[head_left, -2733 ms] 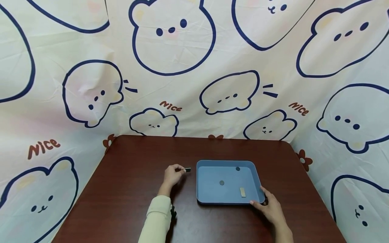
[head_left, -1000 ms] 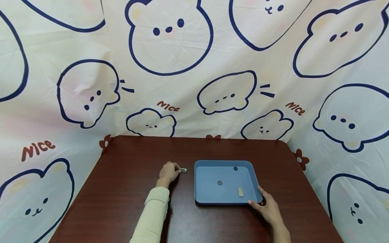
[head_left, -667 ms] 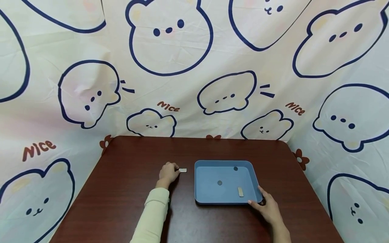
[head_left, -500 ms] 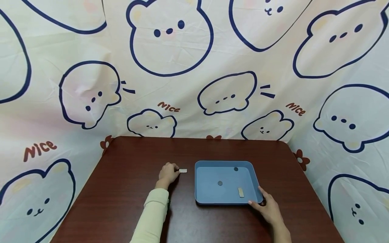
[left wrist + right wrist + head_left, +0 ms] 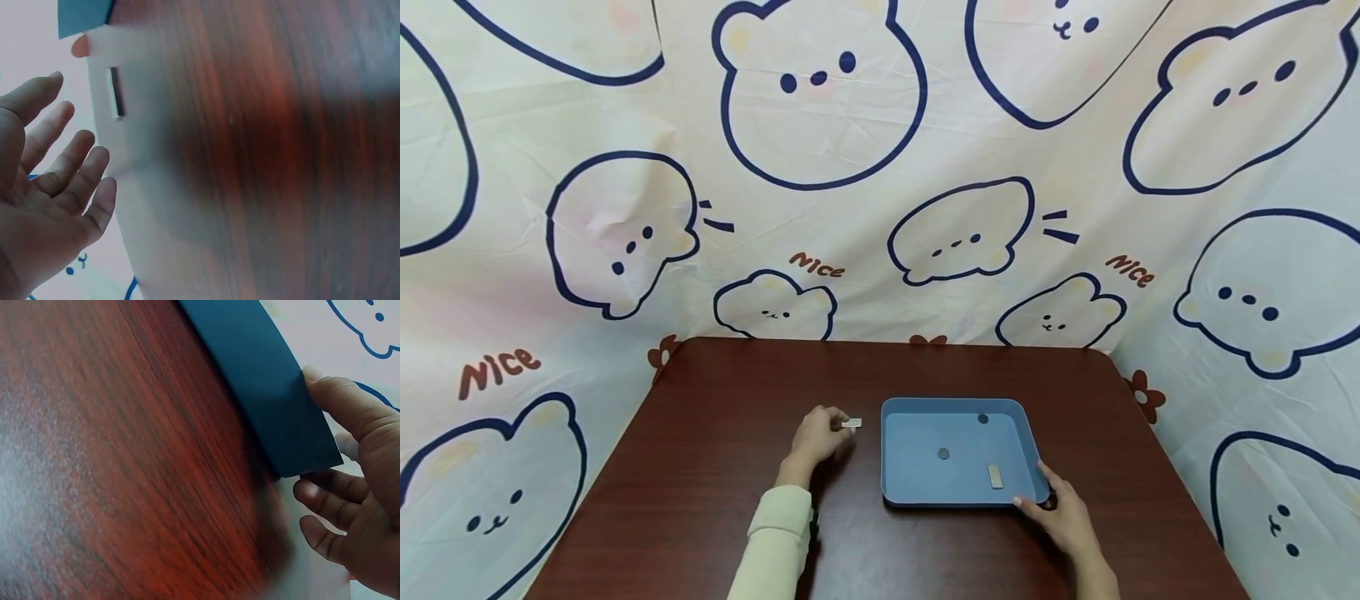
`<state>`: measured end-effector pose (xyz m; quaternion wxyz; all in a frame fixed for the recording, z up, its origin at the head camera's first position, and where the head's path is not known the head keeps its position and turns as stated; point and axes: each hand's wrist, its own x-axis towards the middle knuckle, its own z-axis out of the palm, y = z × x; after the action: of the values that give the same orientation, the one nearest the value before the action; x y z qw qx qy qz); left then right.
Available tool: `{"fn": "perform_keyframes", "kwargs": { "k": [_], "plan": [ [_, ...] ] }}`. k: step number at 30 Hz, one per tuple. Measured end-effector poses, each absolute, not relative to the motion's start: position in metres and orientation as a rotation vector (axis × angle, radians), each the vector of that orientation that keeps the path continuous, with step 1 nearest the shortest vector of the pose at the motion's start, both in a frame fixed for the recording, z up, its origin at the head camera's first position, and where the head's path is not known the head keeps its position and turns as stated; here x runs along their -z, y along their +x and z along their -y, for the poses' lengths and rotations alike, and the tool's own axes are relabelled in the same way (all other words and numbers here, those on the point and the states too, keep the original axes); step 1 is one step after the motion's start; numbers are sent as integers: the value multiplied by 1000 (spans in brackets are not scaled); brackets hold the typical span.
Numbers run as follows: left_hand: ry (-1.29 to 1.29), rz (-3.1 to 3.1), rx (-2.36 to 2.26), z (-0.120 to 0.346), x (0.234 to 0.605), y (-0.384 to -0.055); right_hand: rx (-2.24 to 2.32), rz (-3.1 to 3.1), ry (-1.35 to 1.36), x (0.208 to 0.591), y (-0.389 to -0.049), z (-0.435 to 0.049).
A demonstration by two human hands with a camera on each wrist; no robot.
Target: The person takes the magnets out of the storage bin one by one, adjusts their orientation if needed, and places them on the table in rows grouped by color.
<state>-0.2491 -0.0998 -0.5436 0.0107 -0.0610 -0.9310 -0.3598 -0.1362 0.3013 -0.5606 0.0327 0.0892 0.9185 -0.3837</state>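
My left hand [image 5: 820,435] has its fingers loosely spread beside a small pale rectangular bar [image 5: 852,423] with a dark side, which lies on the table. In the left wrist view that bar [image 5: 116,94] lies apart from the fingertips. To its right stands a shallow blue tray [image 5: 910,483]. Inside the tray are a small grey disc [image 5: 943,453], a darker disc [image 5: 982,419] and a similar pale bar [image 5: 996,477]. My right hand [image 5: 1066,512] grips the near right corner of the tray. In the right wrist view its thumb [image 5: 340,400] presses the tray's rim, with other fingers at the corner.
The dark brown wooden table [image 5: 737,375] extends around the tray on all sides. Behind it and at both sides hangs a pale cloth [image 5: 865,208] printed with blue bear outlines.
The pale bar, held in my left fingers earlier, now lies on the table, a little left of where it was. The left fingers have loosened from it. The right hand stays at the tray corner.
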Motion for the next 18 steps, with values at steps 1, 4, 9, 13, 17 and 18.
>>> {"fn": "perform_keyframes", "kwargs": {
  "k": [1,4,9,13,17,18],
  "plan": [
    [-197,2897,1145,98,543,-247,1182,-2826,274,561,-136,-301],
    [-224,2872,1195,94,540,-243,1182,-2831,269,561,-136,-302],
    [-293,2857,1248,88,536,-236,1171,-2832,276,561,-136,-302],
    [-366,2850,1304,83,530,-231,1168,-2830,292,562,-136,-302],
    [-389,2843,1326,78,525,-226,1197,-2822,286,563,-136,-302],
    [-400,2843,1327,77,524,-224,1200,-2823,284,563,-136,-302]
  ]
}}
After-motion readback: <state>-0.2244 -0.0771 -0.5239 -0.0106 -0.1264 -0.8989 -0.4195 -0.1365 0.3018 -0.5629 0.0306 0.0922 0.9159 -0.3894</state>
